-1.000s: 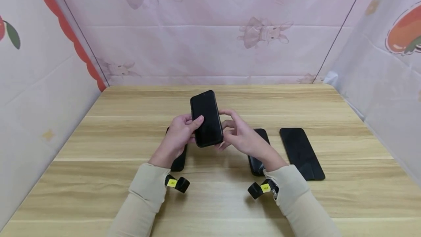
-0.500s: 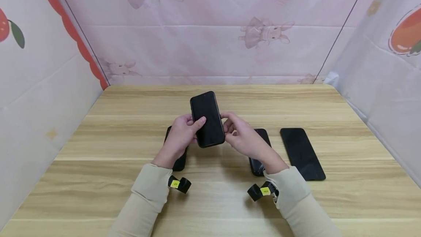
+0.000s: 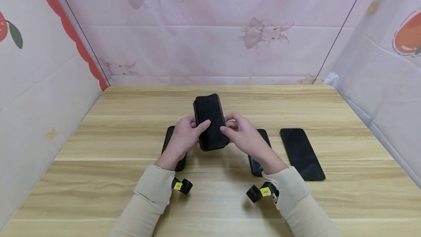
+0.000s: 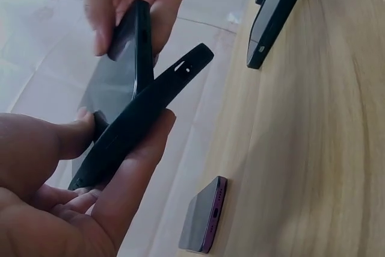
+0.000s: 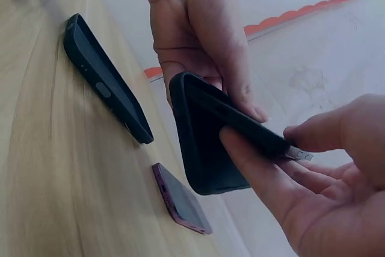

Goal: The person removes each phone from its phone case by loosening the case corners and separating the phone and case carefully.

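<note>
Evidently, since a moment ago the phone (image 3: 214, 109) has tilted partly out of its case (image 4: 135, 115), which I judge means separation is under way. Left fingers (image 4: 135, 173) grip the case; right fingers (image 5: 258, 173) pinch the phone, held above the table (image 3: 217, 211).

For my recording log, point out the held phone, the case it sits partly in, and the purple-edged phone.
Held phone (image 3: 215, 120): head view, on the screen.
Case (image 4: 142, 115): left wrist view, outer side wall.
Purple-edged phone (image 4: 200, 218): left wrist view, dark screen.
</note>
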A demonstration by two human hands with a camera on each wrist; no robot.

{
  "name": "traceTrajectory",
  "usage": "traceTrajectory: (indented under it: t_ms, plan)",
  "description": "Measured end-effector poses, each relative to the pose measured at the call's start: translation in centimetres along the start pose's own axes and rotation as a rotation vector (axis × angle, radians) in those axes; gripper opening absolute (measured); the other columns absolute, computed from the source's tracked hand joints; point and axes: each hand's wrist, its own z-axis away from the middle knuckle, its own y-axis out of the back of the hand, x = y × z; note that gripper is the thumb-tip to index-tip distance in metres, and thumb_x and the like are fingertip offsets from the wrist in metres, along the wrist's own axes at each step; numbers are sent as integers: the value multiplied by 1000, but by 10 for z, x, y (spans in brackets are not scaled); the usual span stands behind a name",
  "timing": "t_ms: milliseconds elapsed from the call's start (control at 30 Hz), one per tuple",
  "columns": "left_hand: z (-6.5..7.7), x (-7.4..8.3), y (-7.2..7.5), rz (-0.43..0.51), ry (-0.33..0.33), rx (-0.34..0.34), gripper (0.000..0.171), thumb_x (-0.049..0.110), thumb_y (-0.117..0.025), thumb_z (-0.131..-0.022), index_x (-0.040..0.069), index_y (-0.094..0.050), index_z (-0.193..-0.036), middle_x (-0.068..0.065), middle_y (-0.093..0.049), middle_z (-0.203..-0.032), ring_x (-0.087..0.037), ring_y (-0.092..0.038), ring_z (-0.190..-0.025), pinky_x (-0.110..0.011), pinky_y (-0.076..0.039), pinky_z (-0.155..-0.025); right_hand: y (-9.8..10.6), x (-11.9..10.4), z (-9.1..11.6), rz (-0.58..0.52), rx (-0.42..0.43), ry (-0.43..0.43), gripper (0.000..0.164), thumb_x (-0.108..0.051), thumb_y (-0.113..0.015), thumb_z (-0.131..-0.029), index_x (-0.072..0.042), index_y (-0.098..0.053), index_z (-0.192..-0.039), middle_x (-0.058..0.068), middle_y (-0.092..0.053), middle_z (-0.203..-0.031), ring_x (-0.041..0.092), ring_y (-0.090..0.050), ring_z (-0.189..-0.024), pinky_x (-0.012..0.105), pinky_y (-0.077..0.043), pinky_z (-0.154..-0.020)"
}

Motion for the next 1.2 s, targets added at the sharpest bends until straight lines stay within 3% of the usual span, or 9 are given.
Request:
traceTrajectory:
  t_ms: [133, 267, 500, 633, 700, 867, 1200]
  plan:
    - [0, 0, 1, -3, -7, -44, 39, 41, -65, -95, 8, -61, -116, -10, -71, -103, -15, -64, -74, -35, -59, -67, 3, 4, -3, -76, -26, -31, 27, -12, -54, -101, -4, -50, -126, 17, -68, -122, 22, -69, -101, 35, -59, -82]
    - [0, 0, 5, 15, -37, -132, 43, 32, -59, -100, 2, -54, -130, -15, -69, -114, -16, -68, -73, -37, -61, -70, 8, 7, -5, -149, -48, -50, 25, -10, -53, -101, -1, -49, -124, 16, -70, -113, 17, -69, -92, 34, -59, -80]
    - [-2, 0, 12, 40, -52, -231, 27, 23, -53, -103, -2, -53, -113, -15, -65, -100, -20, -72, -76, -39, -62, -72, 13, 10, -7, -240, -70, -50, 25, -7, -53, -100, 3, -48, -123, 10, -70, -101, 13, -67, -85, 32, -59, -76]
    - [-1, 0, 16, 12, -25, -236, 46, 25, -54, -103, -3, -45, -138, -16, -63, -117, -20, -71, -85, -35, -61, -72, 15, 11, -8, -229, -55, -56, 24, -7, -54, -100, 2, -49, -122, 1, -68, -91, 10, -62, -80, 28, -57, -72]
    - [-1, -1, 18, 2, -21, -239, 48, 25, -54, -103, -3, -44, -141, -17, -63, -119, -19, -69, -87, -33, -61, -71, 16, 12, -9, -227, -48, -59, 23, -6, -53, -100, 3, -49, -121, -2, -65, -86, 9, -59, -77, 27, -56, -69]
    - [-2, -4, 23, 19, -15, -243, 28, 21, -53, -103, 0, -56, -121, -14, -67, -103, -18, -68, -82, -33, -61, -68, 20, 14, -12, -221, -15, -65, 26, -5, -53, -100, 4, -48, -123, -5, -62, -83, 8, -56, -77, 24, -54, -68]
    - [0, -9, 23, 1, 12, -297, 35, 22, -56, -102, 0, -53, -129, -18, -67, -114, -20, -70, -85, -35, -62, -70, 31, 19, -24, -218, 81, -111, 34, -8, -53, -100, 5, -46, -131, -4, -62, -91, 8, -54, -79, 26, -54, -70]
